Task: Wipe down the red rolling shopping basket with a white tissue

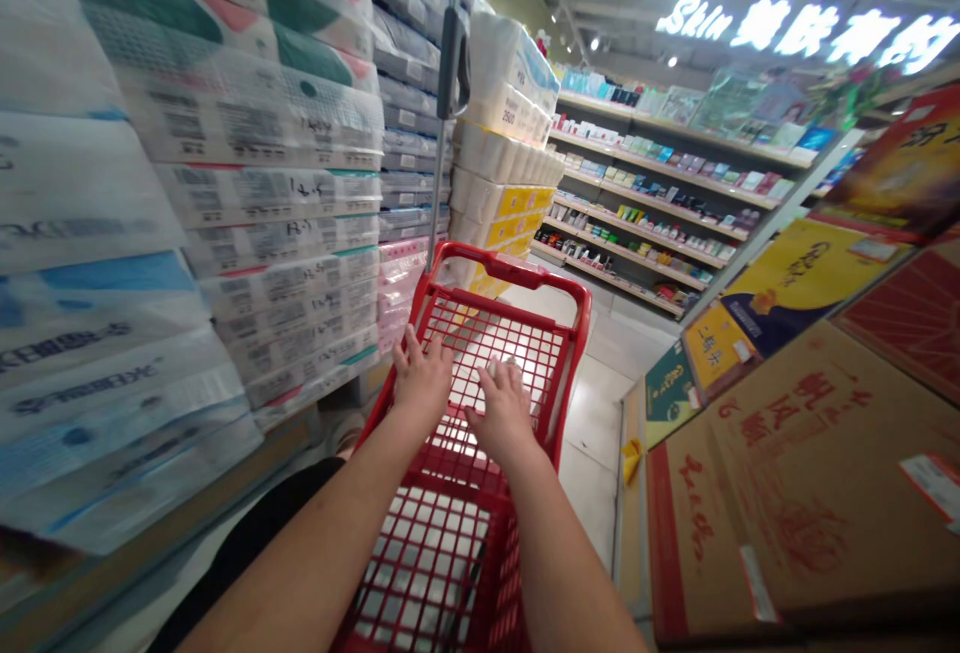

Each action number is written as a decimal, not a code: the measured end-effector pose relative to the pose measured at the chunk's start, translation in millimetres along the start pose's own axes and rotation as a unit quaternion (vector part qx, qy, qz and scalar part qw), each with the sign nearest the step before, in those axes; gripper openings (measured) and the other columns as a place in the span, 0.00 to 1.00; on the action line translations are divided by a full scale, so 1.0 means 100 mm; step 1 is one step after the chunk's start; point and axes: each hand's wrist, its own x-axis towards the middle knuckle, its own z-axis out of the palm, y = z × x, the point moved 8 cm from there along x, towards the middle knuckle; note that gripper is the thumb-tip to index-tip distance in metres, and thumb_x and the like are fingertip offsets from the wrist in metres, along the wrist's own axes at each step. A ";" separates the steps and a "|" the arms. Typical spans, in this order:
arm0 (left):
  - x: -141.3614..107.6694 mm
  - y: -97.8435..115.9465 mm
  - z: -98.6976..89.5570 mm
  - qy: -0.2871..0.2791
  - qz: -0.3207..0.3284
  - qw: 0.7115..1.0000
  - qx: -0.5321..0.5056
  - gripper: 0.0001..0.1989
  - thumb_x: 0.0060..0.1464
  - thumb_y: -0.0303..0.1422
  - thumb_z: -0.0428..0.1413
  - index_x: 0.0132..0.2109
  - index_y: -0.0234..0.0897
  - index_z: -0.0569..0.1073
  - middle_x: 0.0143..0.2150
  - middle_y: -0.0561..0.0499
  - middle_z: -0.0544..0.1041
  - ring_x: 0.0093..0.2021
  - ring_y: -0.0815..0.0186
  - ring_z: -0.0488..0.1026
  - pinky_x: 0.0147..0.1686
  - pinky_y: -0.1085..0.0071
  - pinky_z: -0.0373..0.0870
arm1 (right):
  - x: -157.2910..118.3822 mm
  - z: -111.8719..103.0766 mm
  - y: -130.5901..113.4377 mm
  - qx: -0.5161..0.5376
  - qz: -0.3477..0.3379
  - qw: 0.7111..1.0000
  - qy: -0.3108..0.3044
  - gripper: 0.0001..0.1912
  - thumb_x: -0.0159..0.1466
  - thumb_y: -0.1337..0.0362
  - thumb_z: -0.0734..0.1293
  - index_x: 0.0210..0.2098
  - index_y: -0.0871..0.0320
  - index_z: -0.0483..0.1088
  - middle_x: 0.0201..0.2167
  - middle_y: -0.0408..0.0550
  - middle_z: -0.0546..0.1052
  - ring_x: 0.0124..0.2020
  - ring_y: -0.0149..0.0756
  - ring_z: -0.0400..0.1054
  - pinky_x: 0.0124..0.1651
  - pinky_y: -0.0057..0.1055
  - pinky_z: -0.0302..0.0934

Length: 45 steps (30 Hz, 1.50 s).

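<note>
A red plastic shopping basket with grid walls and a raised red handle at its far end fills the lower middle of the head view. Over its left part, my left hand reaches forward with its fingers apart, holding nothing. My right hand is over the grid to the right of it, fingers spread and slightly bent, also holding nothing. Both hands are short of the red handle. Whether the fingertips touch the grid cannot be made out.
Tall stacks of wrapped tissue packs line the left side. Cardboard boxes stand close on the right. Behind the basket are paper rolls and shelves of small goods. A grey pole rises beyond the basket's left edge.
</note>
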 end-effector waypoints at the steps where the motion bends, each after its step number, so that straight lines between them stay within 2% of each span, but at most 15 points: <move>1: 0.00 0.00 -0.01 0.000 0.001 1.000 0.001 0.22 0.52 0.23 0.49 0.54 0.33 0.69 0.65 0.40 0.61 0.69 0.34 0.37 0.63 0.37 0.45 | -0.01 0.05 -0.06 0.006 -0.030 0.999 -0.024 0.34 0.58 0.67 0.67 0.62 0.47 0.58 0.65 0.50 0.59 0.68 0.48 0.45 0.61 0.52 0.47; 7: 0.00 0.01 -0.02 -0.005 0.011 1.000 -0.010 0.24 0.48 0.24 0.53 0.54 0.34 0.69 0.65 0.41 0.61 0.69 0.33 0.35 0.63 0.37 0.44 | -0.01 -0.06 0.16 -0.007 0.059 0.996 0.062 0.31 0.54 0.78 0.62 0.55 0.50 0.68 0.60 0.53 0.64 0.65 0.48 0.50 0.57 0.47 0.55; 11: 0.01 0.00 0.00 -0.010 0.004 1.000 -0.010 0.22 0.50 0.24 0.50 0.54 0.35 0.69 0.66 0.41 0.61 0.70 0.34 0.35 0.63 0.37 0.43 | 0.01 -0.03 0.11 0.032 -0.012 0.997 0.062 0.28 0.52 0.81 0.61 0.48 0.53 0.74 0.55 0.52 0.66 0.58 0.43 0.59 0.54 0.36 0.59; 15: 0.01 0.01 0.02 -0.001 0.012 1.000 -0.006 0.23 0.49 0.23 0.51 0.55 0.34 0.69 0.66 0.41 0.60 0.69 0.33 0.35 0.63 0.37 0.43 | 0.00 -0.15 0.23 0.041 0.041 0.988 0.142 0.30 0.51 0.83 0.59 0.49 0.56 0.73 0.53 0.53 0.65 0.54 0.41 0.60 0.53 0.34 0.60; 18: 0.01 0.00 0.00 0.000 0.007 1.000 -0.007 0.23 0.51 0.24 0.49 0.55 0.34 0.69 0.65 0.41 0.61 0.70 0.34 0.36 0.63 0.38 0.43 | 0.02 -0.10 0.17 0.039 0.002 0.994 0.104 0.26 0.52 0.81 0.59 0.44 0.54 0.75 0.46 0.51 0.70 0.50 0.41 0.61 0.51 0.33 0.60; 20: 0.01 -0.01 -0.01 -0.005 0.003 1.000 -0.008 0.23 0.51 0.23 0.48 0.55 0.35 0.69 0.65 0.41 0.61 0.70 0.36 0.35 0.63 0.38 0.43 | 0.03 -0.12 0.17 0.044 -0.001 0.994 0.101 0.27 0.52 0.81 0.60 0.45 0.55 0.74 0.46 0.51 0.70 0.49 0.40 0.62 0.51 0.33 0.59; 23: 0.01 0.00 -0.01 -0.011 0.002 1.000 -0.008 0.24 0.51 0.23 0.48 0.56 0.35 0.69 0.66 0.41 0.61 0.70 0.36 0.36 0.63 0.37 0.43 | 0.01 -0.24 0.29 0.030 0.075 0.986 0.144 0.32 0.53 0.81 0.60 0.56 0.57 0.67 0.52 0.56 0.67 0.52 0.43 0.61 0.54 0.37 0.58; 27: 0.01 0.01 -0.01 -0.004 0.000 1.000 -0.010 0.23 0.52 0.24 0.47 0.55 0.35 0.70 0.65 0.40 0.61 0.70 0.36 0.35 0.63 0.37 0.43 | -0.02 -0.11 0.28 -0.031 0.080 0.994 0.065 0.39 0.51 0.78 0.64 0.61 0.51 0.61 0.64 0.57 0.58 0.64 0.55 0.50 0.56 0.48 0.55; 31: 0.00 0.00 0.00 0.012 0.002 1.000 -0.005 0.22 0.54 0.24 0.45 0.55 0.34 0.70 0.65 0.39 0.62 0.70 0.35 0.35 0.63 0.37 0.43 | -0.16 0.02 0.25 -0.042 0.016 0.999 -0.029 0.40 0.48 0.81 0.64 0.60 0.52 0.64 0.66 0.54 0.57 0.67 0.52 0.46 0.57 0.42 0.57; 33: 0.00 -0.01 0.00 0.015 0.004 1.000 0.002 0.22 0.54 0.23 0.44 0.55 0.33 0.70 0.65 0.40 0.62 0.70 0.35 0.36 0.63 0.37 0.44 | -0.19 -0.15 0.34 -0.030 0.018 0.999 -0.007 0.37 0.51 0.82 0.61 0.59 0.53 0.65 0.61 0.53 0.65 0.64 0.45 0.55 0.55 0.38 0.58; 36: -0.01 -0.02 0.00 0.012 0.011 1.000 0.014 0.23 0.53 0.22 0.44 0.54 0.33 0.71 0.65 0.40 0.62 0.69 0.33 0.38 0.62 0.37 0.47 | -0.17 -0.68 0.56 -0.032 0.049 0.992 0.108 0.36 0.55 0.82 0.56 0.61 0.55 0.63 0.54 0.51 0.72 0.57 0.40 0.62 0.56 0.35 0.58; 38: -0.02 -0.03 -0.01 0.012 0.015 1.000 0.021 0.23 0.52 0.21 0.44 0.54 0.33 0.70 0.65 0.40 0.62 0.69 0.32 0.38 0.61 0.37 0.48 | -0.14 -0.98 0.69 -0.052 0.049 0.981 0.180 0.34 0.58 0.80 0.56 0.61 0.55 0.63 0.56 0.50 0.71 0.59 0.41 0.59 0.60 0.38 0.55; 40: -0.03 -0.02 -0.03 0.013 0.016 1.000 0.023 0.23 0.52 0.21 0.45 0.54 0.33 0.70 0.65 0.40 0.62 0.69 0.32 0.38 0.61 0.36 0.47 | -0.09 -1.06 0.83 -0.054 0.052 0.978 0.197 0.32 0.58 0.78 0.58 0.60 0.54 0.65 0.59 0.50 0.67 0.63 0.43 0.55 0.63 0.41 0.51; 42: -0.04 -0.02 -0.05 0.012 0.016 1.000 0.021 0.24 0.52 0.22 0.45 0.55 0.34 0.71 0.65 0.40 0.62 0.69 0.33 0.37 0.61 0.36 0.46 | -0.06 -0.92 0.95 -0.029 0.056 0.983 0.173 0.30 0.57 0.77 0.60 0.58 0.56 0.67 0.64 0.52 0.60 0.65 0.43 0.52 0.64 0.42 0.51; 45: -0.05 -0.02 -0.05 0.009 0.017 1.000 0.016 0.25 0.50 0.23 0.47 0.55 0.36 0.71 0.65 0.41 0.62 0.70 0.36 0.36 0.62 0.36 0.43 | -0.07 -0.67 1.09 0.029 0.064 0.980 0.184 0.37 0.55 0.79 0.57 0.65 0.63 0.57 0.70 0.58 0.45 0.70 0.43 0.44 0.66 0.41 0.49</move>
